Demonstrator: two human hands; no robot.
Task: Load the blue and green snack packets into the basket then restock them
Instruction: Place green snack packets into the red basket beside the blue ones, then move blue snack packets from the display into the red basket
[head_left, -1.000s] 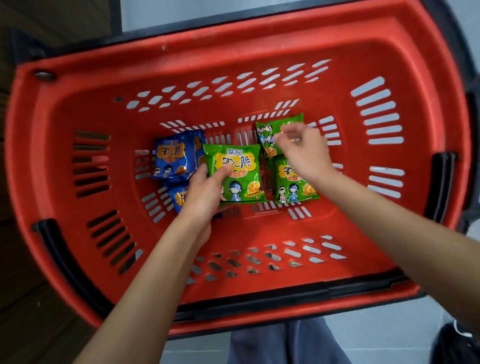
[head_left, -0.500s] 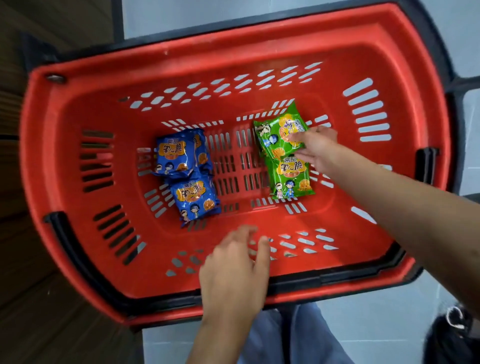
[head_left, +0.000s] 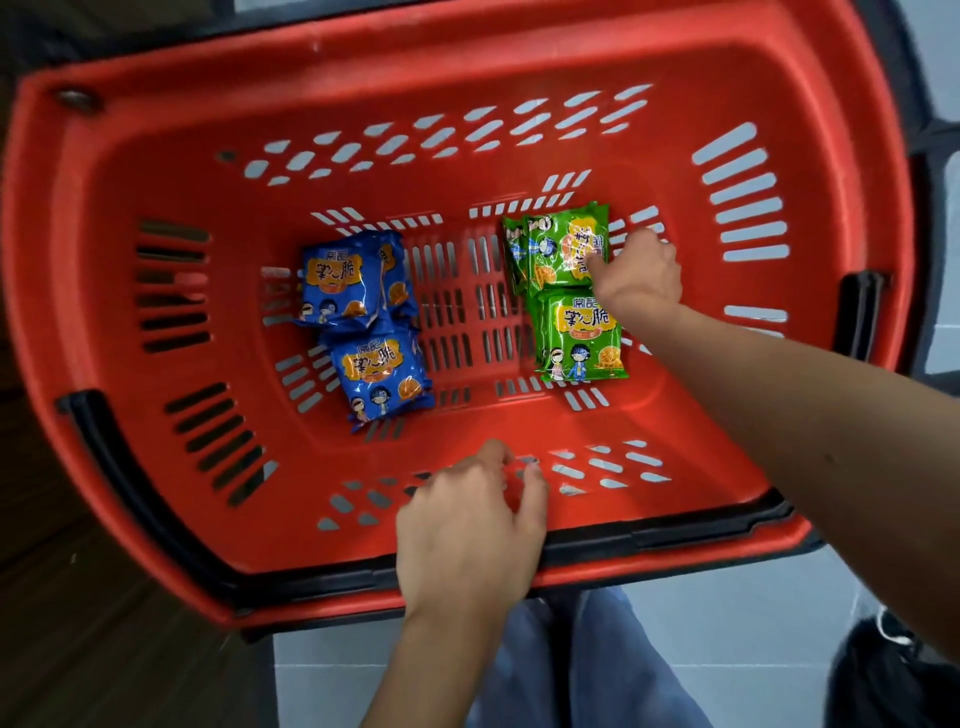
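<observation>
In the red basket (head_left: 467, 67), the right hand (head_left: 641, 273) pinches the green packet (head_left: 558, 249) nearer the basket's far wall by its right edge. The left hand (head_left: 467, 525) hovers empty and loose-fingered over the basket's near wall.

Shop setting, red plastic shopping basket (head_left: 467, 67), branded snack packets (head_left: 566, 249), pale tiled floor (head_left: 727, 623)

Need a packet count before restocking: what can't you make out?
Head view:
Green foil snack packets: stacked, so the count is hidden; the right hand covers the upper pile's edge.
Blue foil snack packets: any under the top two are hidden.
Left hand: blurred, fingertip contact with the red plastic basket unclear.
</observation>
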